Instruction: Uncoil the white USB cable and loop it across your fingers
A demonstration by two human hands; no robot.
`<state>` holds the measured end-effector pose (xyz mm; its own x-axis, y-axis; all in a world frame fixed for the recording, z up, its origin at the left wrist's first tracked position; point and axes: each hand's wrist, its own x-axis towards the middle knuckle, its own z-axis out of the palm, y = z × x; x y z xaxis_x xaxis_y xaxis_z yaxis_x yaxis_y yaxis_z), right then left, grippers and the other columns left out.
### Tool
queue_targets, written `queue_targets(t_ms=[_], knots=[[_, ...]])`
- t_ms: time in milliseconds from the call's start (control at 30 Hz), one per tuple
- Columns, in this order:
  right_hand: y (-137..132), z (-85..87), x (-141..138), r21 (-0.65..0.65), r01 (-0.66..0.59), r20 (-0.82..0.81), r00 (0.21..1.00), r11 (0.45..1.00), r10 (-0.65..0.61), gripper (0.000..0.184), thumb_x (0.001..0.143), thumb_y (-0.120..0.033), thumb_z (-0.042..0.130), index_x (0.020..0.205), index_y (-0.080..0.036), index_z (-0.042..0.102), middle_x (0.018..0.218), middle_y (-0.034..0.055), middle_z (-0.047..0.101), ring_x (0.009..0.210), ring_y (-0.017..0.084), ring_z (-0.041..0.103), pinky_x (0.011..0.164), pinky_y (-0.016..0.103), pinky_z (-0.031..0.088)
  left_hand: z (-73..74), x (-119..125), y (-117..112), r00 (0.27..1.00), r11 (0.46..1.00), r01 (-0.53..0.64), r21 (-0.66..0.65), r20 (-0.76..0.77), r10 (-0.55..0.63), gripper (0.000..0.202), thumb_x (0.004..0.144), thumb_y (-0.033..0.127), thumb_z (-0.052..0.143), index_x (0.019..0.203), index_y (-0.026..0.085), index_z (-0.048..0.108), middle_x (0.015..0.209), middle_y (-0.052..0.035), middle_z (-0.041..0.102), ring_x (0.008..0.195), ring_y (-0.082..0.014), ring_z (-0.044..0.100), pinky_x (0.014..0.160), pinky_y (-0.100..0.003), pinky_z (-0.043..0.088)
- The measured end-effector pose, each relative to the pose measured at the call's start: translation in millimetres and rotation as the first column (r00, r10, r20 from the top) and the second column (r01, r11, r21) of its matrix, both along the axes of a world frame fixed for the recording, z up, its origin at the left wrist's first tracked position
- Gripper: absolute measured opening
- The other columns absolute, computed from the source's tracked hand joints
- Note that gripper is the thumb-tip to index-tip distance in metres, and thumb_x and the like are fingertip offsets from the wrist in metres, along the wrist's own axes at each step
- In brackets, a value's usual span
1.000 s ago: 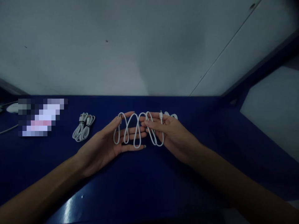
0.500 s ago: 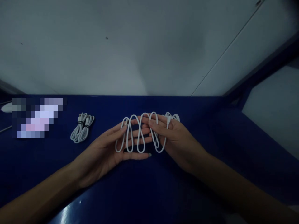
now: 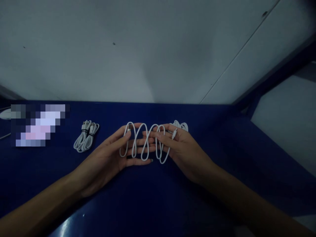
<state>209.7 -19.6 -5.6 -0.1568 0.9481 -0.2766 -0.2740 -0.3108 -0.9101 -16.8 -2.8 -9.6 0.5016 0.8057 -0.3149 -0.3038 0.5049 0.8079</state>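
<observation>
A white charging cable [image 3: 144, 159] hangs in several loose loops across both hands above the blue table. My left hand [image 3: 111, 148] pinches its left end between thumb and forefinger, beside a plug with a metal tip, while the other fingers stretch out behind the loops. My right hand [image 3: 185, 144] is closed on the loops at the right with thumb and fingers. The cable's other connector [image 3: 174, 133] sticks up over that hand. Behind my right hand lies another coiled white cable [image 3: 182, 125], partly hidden.
Two bundled white cables with black ties [image 3: 86, 136] lie on the blue table [image 3: 148, 204], left of my hands. Farther left are a blurred-out bright object [image 3: 40, 125] and a white rounded object [image 3: 5, 114]. A pale wall [image 3: 98, 72] rises behind the table.
Both hands have shifted slightly left with the cable. The loops on the right are drawn closer together, and the right-hand connector now tilts more. The bundled cables stay in place.
</observation>
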Motion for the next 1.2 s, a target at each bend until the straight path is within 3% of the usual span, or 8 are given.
queue_targets(t_ms=[267, 467, 667, 833, 1067, 1200], knots=[[1, -2.5, 7, 0.024, -0.097, -0.082, 0.992, 0.995, 0.098, 0.016, 0.11, -0.03, 0.07, 0.115, -0.02, 0.082, 0.122, 0.0091, 0.082, 0.119, 0.023, 0.077, 0.116, 0.043, 0.057, 2.9, 1, 1, 1.0, 1.0, 0.005, 0.001, -0.022, -0.005, 0.042, 0.113, 0.04, 0.064, 0.153, 0.029, 0.067, 0.159, -0.0203, 0.067, 0.145, -0.0463, 0.065, 0.109, -0.067, 0.064], [1, 4.3, 8, -0.033, -0.087, -0.112, 0.99, 0.996, 0.083, 0.017, 0.111, -0.032, 0.068, 0.111, -0.022, 0.082, 0.125, 0.0098, 0.081, 0.117, 0.024, 0.077, 0.113, 0.045, 0.059, 2.9, 0, 1, 0.999, 0.999, 0.041, 0.003, 0.027, -0.041, 0.042, 0.115, 0.038, 0.059, 0.156, 0.029, 0.065, 0.16, -0.0214, 0.065, 0.144, -0.0441, 0.066, 0.109, -0.064, 0.065], [1, 13.1, 11, -0.079, -0.09, -0.138, 0.987, 0.993, 0.079, 0.026, 0.116, -0.033, 0.06, 0.117, -0.018, 0.081, 0.135, 0.0138, 0.079, 0.12, 0.027, 0.078, 0.111, 0.045, 0.062, 5.9, -1, 3, 0.999, 0.999, 0.031, -0.026, 0.008, -0.031, 0.042, 0.114, 0.038, 0.061, 0.154, 0.028, 0.066, 0.163, -0.0216, 0.062, 0.144, -0.0461, 0.066, 0.109, -0.068, 0.063], [2, 13.8, 12, -0.142, -0.064, -0.165, 0.985, 0.988, 0.04, 0.031, 0.117, -0.034, 0.056, 0.117, -0.015, 0.081, 0.132, 0.0172, 0.081, 0.119, 0.028, 0.08, 0.112, 0.047, 0.062, 6.6, 0, 2, 1.0, 0.999, 0.02, -0.04, 0.013, -0.02, 0.043, 0.114, 0.037, 0.061, 0.156, 0.029, 0.065, 0.161, -0.0218, 0.064, 0.144, -0.0467, 0.066, 0.108, -0.069, 0.063], [4, 0.3, 16, -0.176, -0.086, -0.195, 0.979, 0.981, 0.051, 0.042, 0.115, -0.051, 0.057, 0.121, -0.015, 0.079, 0.133, 0.0182, 0.08, 0.127, 0.029, 0.077, 0.12, 0.046, 0.057, 6.6, -2, 2, 0.996, 0.998, 0.008, -0.055, 0.087, -0.003, 0.048, 0.114, 0.035, 0.062, 0.162, 0.029, 0.059, 0.156, -0.0239, 0.068, 0.143, -0.0456, 0.067, 0.108, -0.065, 0.064], [1, -1.9, 14, -0.193, -0.158, -0.236, 0.965, 0.968, 0.11, 0.052, 0.113, -0.061, 0.055, 0.129, -0.016, 0.075, 0.137, 0.0183, 0.078, 0.128, 0.032, 0.076, 0.114, 0.05, 0.06, 7.2, -2, 2, 0.997, 0.998, -0.029, -0.056, 0.063, 0.032, 0.048, 0.113, 0.036, 0.063, 0.161, 0.029, 0.059, 0.156, -0.0235, 0.068, 0.142, -0.0455, 0.068, 0.108, -0.065, 0.064]])
